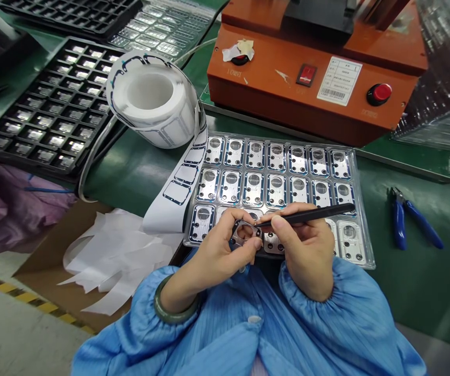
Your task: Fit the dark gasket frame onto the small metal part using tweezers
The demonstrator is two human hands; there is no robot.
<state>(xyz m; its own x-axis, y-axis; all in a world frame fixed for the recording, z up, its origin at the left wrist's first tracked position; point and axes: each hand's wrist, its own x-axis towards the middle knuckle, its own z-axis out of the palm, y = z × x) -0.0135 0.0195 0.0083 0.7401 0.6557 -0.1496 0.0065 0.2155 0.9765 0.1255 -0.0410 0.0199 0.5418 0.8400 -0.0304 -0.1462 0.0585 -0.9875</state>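
Head view first: what is each hand doing?

— Left hand (219,250) pinches a small metal frame part (243,233) between thumb and fingertips, lifted just above the near edge of the clear tray (360,209). Right hand (305,250) is pressed shut around black tweezers (307,215), held like a pen.

— Why held that way?

— I'd judge the part is raised and tilted toward the eyes so the tweezer tip can work on its face; the tip meets the part at its 3 o'clock side.

— And the surroundings?

— The label roll (154,99) sits at 11 o'clock from the hands, its strip trailing down to the tray's left edge, within easy reach. Peeled backing paper (111,261) lies at 9 o'clock. Blue pliers (408,222) rest at 3 o'clock, well apart. An orange machine (287,94) stands at 12 o'clock behind the tray.
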